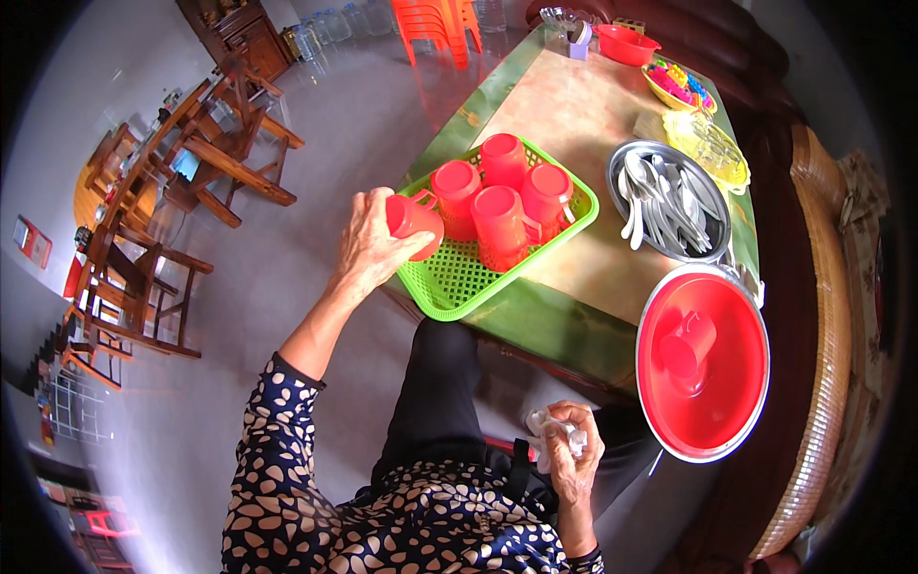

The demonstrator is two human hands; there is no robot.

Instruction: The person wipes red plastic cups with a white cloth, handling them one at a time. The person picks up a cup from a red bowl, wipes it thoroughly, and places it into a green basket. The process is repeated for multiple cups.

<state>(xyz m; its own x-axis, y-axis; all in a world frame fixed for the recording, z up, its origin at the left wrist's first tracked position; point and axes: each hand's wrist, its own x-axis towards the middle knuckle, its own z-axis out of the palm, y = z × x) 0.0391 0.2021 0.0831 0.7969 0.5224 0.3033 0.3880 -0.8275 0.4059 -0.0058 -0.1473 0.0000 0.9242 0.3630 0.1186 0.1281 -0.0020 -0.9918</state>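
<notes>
My left hand (pixel 368 239) is closed around a red plastic mug (pixel 413 228) at the left edge of a green basket (pixel 454 298). Several more red mugs (pixel 500 222) stand upside down inside that basket. Down by my lap, my right hand (pixel 574 454) grips a crumpled white cloth (pixel 553 438), perhaps tissue. To the right, a red basin (pixel 712 411) with a pale rim has a single red mug (pixel 688 344) lying in it.
The basket rests on a green-bordered table (pixel 574 320). A metal bowl of spoons (pixel 669 206), a yellow basket (pixel 708 148), a basket of colourful items (pixel 679 86) and a red bowl (pixel 626 45) line its right side. Wooden chairs (pixel 239 143) stand at left, orange stools (pixel 435 24) beyond.
</notes>
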